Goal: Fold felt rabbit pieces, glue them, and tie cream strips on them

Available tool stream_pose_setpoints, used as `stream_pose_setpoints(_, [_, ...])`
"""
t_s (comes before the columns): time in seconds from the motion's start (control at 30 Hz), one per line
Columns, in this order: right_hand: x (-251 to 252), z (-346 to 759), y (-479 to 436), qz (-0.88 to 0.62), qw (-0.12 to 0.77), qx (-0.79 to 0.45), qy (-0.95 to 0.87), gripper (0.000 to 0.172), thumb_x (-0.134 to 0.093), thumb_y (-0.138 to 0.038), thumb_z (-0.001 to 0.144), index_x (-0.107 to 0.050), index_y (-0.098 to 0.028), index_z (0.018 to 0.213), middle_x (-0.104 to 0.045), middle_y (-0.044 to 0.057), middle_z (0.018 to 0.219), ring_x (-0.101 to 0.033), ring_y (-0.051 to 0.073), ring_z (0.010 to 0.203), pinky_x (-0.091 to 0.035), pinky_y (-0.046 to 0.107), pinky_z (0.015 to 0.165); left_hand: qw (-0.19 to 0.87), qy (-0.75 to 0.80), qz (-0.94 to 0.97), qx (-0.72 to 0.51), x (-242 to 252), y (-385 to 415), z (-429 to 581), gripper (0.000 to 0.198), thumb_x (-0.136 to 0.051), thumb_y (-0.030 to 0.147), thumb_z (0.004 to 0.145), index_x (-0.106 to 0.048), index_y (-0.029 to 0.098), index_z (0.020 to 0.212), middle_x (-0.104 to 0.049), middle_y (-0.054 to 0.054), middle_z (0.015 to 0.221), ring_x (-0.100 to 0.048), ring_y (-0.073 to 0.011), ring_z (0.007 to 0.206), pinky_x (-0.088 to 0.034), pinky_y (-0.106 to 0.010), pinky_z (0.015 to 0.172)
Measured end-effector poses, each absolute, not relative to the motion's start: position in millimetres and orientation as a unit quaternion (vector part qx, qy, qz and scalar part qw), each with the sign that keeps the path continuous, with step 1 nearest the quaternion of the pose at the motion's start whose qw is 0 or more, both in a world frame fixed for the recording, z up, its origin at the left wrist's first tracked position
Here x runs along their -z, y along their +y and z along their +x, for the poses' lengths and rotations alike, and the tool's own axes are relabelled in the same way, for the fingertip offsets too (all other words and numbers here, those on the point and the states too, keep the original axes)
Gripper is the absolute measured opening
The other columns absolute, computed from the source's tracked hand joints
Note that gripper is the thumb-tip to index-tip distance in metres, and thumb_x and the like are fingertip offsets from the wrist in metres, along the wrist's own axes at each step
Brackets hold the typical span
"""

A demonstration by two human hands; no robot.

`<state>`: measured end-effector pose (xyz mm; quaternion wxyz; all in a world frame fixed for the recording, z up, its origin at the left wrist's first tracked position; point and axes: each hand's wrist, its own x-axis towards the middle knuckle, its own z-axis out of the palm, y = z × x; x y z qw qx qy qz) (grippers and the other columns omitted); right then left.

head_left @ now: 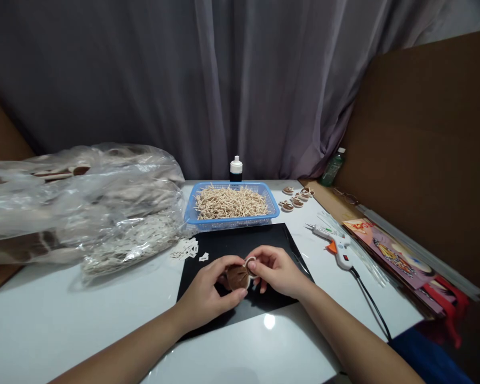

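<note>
My left hand and my right hand meet over a black mat on the white table. Both pinch a small round brown felt piece with a pale loop at its upper right. The left fingers curl round its left and lower side. The right fingertips close on the loop end. Several small white paper bits lie just left of the mat.
A blue basket of tan sticks stands behind the mat, a black bottle with a white cap behind it. Large clear plastic bags fill the left. A white glue gun with its cord, finished brown pieces and printed sheets lie right.
</note>
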<state>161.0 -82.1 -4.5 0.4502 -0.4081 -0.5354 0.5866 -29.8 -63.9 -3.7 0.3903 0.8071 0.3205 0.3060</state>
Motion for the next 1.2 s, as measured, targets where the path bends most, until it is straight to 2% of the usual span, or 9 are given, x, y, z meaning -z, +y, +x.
stream_pose_setpoints(0.13, [4,160,-81,-0.41,0.453,-0.586,-0.532,0.028,-0.064,-0.04,0.075,-0.059,-0.014,0.084,-0.056,-0.003,0.06,-0.056,0.007,0.048,-0.047,0.014,0.036,0.355,0.316,0.826,-0.304,5,-65,-30,0.04,-0.066,0.024,0.07,-0.049,0.024,0.107,-0.063,-0.002,0.095,-0.063,-0.0155,0.079,-0.052,-0.024,0.066])
stream_pose_setpoints(0.27, [1,164,-81,-0.416,0.462,-0.58,-0.526,0.031,-0.062,-0.043,0.075,-0.059,-0.014,0.084,-0.057,-0.002,0.062,-0.056,0.008,0.048,-0.046,0.015,0.034,0.382,0.318,0.802,-0.333,10,-66,-29,0.036,-0.064,0.023,0.073,-0.049,0.024,0.105,-0.063,0.0,0.087,-0.063,-0.0126,0.069,-0.053,-0.022,0.06])
stream_pose_setpoints(0.37, [-3,171,-82,-0.432,0.487,-0.556,-0.517,0.03,-0.057,-0.044,0.079,-0.059,-0.015,0.086,-0.058,0.0,0.066,-0.055,0.008,0.051,-0.043,0.014,0.033,0.398,0.324,0.772,-0.374,13,-68,-29,0.035,-0.065,0.022,0.072,-0.049,0.024,0.103,-0.062,-0.001,0.089,-0.063,-0.0126,0.072,-0.054,-0.023,0.062])
stream_pose_setpoints(0.5, [-6,172,-90,-0.404,0.47,-0.547,-0.563,0.029,-0.057,-0.035,0.08,-0.053,-0.02,0.104,-0.057,0.002,0.08,-0.057,0.011,0.06,-0.047,0.017,0.037,0.411,0.313,0.754,-0.406,13,-74,-28,0.037,-0.069,0.02,0.07,-0.051,0.024,0.102,-0.058,-0.001,0.092,-0.062,-0.0132,0.075,-0.054,-0.023,0.064])
stream_pose_setpoints(0.6, [-6,167,-99,-0.382,0.505,-0.406,-0.659,0.035,-0.059,-0.023,0.078,-0.05,-0.025,0.112,-0.05,0.005,0.098,-0.055,0.011,0.07,-0.049,0.019,0.046,0.429,0.306,0.735,-0.427,11,-79,-28,0.038,-0.071,0.018,0.068,-0.052,0.025,0.1,-0.057,-0.001,0.091,-0.061,-0.0129,0.075,-0.053,-0.022,0.063])
stream_pose_setpoints(0.7, [-6,164,-107,-0.36,0.534,-0.238,-0.727,0.032,-0.059,-0.014,0.076,-0.055,-0.025,0.105,-0.044,0.005,0.099,-0.05,0.01,0.07,-0.048,0.02,0.051,0.432,0.297,0.725,-0.448,8,-85,-26,0.039,-0.073,0.016,0.065,-0.053,0.026,0.098,-0.055,0.0,0.09,-0.06,-0.0126,0.075,-0.052,-0.02,0.062])
stream_pose_setpoints(0.87, [-6,166,-110,-0.331,0.486,-0.128,-0.799,0.037,-0.054,-0.009,0.081,-0.056,-0.026,0.113,-0.04,0.006,0.102,-0.052,0.016,0.088,-0.051,0.027,0.067,0.458,0.272,0.708,-0.463,4,-91,-23,0.042,-0.073,0.013,0.064,-0.053,0.026,0.098,-0.053,0.001,0.089,-0.058,-0.0107,0.071,-0.051,-0.019,0.06])
stream_pose_setpoints(1.07, [-10,165,-113,-0.333,0.494,-0.129,-0.793,0.023,-0.055,-0.01,0.079,-0.059,-0.023,0.098,-0.044,0.007,0.097,-0.053,0.017,0.086,-0.052,0.029,0.067,0.483,0.269,0.681,-0.479,1,-92,-20,0.038,-0.07,0.01,0.067,-0.054,0.025,0.098,-0.053,-0.001,0.094,-0.058,-0.0127,0.08,-0.052,-0.021,0.069])
stream_pose_setpoints(1.2, [-13,164,-115,-0.366,0.532,-0.234,-0.727,0.019,-0.053,-0.014,0.08,-0.054,-0.022,0.096,-0.046,0.008,0.099,-0.054,0.015,0.076,-0.052,0.026,0.057,0.502,0.266,0.656,-0.497,2,-93,-18,0.038,-0.069,0.011,0.068,-0.052,0.026,0.098,-0.051,-0.001,0.098,-0.058,-0.0125,0.081,-0.052,-0.022,0.07])
